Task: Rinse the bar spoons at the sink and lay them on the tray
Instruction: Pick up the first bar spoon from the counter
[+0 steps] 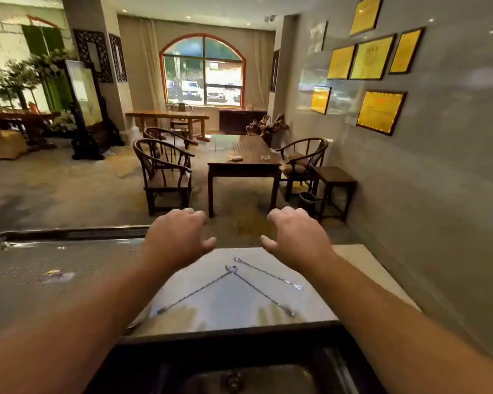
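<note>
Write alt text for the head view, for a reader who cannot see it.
The left hand and right hand hover empty, fingers loosely curled, above three bar spoons lying on a pale counter. A metal tray sits to the left and a dark sink lies nearest the camera. Beyond is a room with a wooden table and chairs.

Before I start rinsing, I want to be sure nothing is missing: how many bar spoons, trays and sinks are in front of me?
Bar spoons: 3, all on the white counter
Tray: 1
Sink: 1
Total: 5
</note>
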Demonstrator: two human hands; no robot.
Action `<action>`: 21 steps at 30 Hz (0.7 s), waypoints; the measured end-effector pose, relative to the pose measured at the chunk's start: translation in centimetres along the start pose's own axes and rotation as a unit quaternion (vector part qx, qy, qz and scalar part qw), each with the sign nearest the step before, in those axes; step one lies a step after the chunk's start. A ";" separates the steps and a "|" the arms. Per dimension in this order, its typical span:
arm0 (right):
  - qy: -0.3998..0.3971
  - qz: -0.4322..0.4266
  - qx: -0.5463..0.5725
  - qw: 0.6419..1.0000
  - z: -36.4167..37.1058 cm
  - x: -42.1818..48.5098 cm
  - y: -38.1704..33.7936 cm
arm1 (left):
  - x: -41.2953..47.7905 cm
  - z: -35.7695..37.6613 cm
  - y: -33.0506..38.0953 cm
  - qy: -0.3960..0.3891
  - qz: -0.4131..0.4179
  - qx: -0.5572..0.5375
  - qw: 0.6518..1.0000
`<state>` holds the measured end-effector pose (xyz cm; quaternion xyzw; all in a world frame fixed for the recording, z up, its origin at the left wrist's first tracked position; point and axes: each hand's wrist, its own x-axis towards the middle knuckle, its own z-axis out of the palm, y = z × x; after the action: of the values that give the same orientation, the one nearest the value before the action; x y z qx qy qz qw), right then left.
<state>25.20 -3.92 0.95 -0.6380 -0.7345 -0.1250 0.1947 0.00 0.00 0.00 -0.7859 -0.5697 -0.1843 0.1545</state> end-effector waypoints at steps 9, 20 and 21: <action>-0.158 0.019 0.032 0.987 13.7 -6.9 0.8 | -8.1 15.4 3.4 -0.144 0.008 -0.079 0.986; -0.170 -0.035 0.026 0.984 19.8 -12.5 -0.4 | -12.2 20.8 3.0 -0.088 0.031 -0.081 0.992; -0.166 -0.033 0.028 0.985 20.1 -12.8 -0.4 | -12.6 21.2 3.0 -0.074 0.035 -0.079 0.993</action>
<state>23.64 -6.64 -22.67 -0.6195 -0.7804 -0.0029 0.0841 1.70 -1.88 -24.75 -0.8266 -0.5352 -0.1650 0.0555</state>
